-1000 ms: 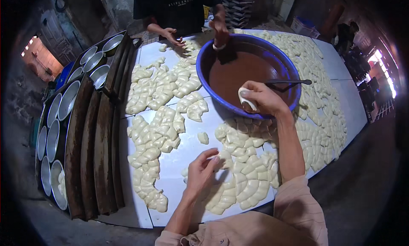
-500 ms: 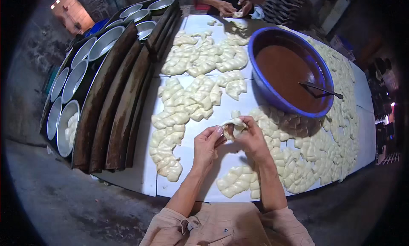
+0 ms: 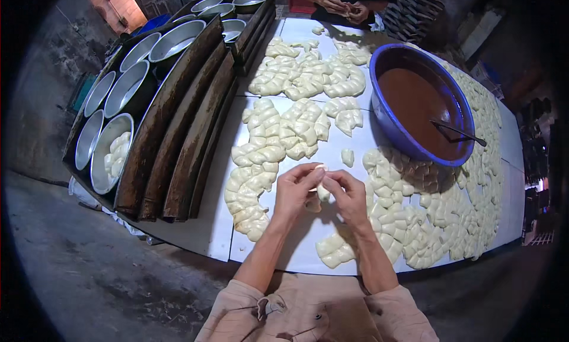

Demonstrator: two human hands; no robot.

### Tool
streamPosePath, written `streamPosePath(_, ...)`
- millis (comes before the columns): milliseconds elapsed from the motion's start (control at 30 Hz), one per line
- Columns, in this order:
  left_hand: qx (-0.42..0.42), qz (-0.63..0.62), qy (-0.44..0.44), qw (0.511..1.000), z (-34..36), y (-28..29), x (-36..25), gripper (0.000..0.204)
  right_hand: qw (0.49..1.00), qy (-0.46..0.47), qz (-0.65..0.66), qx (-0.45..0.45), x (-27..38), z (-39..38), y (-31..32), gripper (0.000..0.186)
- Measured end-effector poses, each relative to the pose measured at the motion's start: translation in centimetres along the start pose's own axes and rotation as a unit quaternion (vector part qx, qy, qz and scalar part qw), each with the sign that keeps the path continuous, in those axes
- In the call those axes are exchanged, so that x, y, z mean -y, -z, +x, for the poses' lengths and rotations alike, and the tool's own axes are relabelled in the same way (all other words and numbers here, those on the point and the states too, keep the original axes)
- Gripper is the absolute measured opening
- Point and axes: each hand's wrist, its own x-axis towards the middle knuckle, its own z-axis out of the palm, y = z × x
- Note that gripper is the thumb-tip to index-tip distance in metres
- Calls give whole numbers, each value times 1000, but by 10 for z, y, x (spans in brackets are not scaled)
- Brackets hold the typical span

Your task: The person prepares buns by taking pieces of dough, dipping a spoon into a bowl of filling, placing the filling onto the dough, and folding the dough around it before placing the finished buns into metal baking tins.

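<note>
Above the near middle of the white table, my left hand (image 3: 296, 191) and my right hand (image 3: 348, 201) meet with fingertips pinched on a small piece of pale dough (image 3: 323, 191). The piece looks folded over, and fingers cover most of it. A loose dough lump (image 3: 348, 157) lies just beyond my hands. To the left spreads a sheet of joined dough pieces (image 3: 255, 164); another dough sheet (image 3: 415, 223) covers much of the right side. A large blue basin (image 3: 379, 99) of brown paste (image 3: 418, 105) stands at the right, a dark-handled utensil (image 3: 459, 133) resting in it.
Dark wooden trays (image 3: 178, 146) are stacked along the left edge. On top are several round metal tins (image 3: 127, 87); the nearest tin (image 3: 102, 176) contains white dough pieces (image 3: 117, 155). Across the table, another person's hands (image 3: 347, 9) work close together.
The dough between my hands was spread with brown filling showing; now it is folded over and my fingers are closer together. The whole view has shifted slightly.
</note>
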Motion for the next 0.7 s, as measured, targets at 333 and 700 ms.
streamPosePath(333,42,-17,-98,994,-20,3,3,24,979,182,94,-23,-15,-3,-8,22)
streamPosePath(700,30,56,-113,992,-25,1,6,25,974,184,-127,-31,-7,16,-7,13)
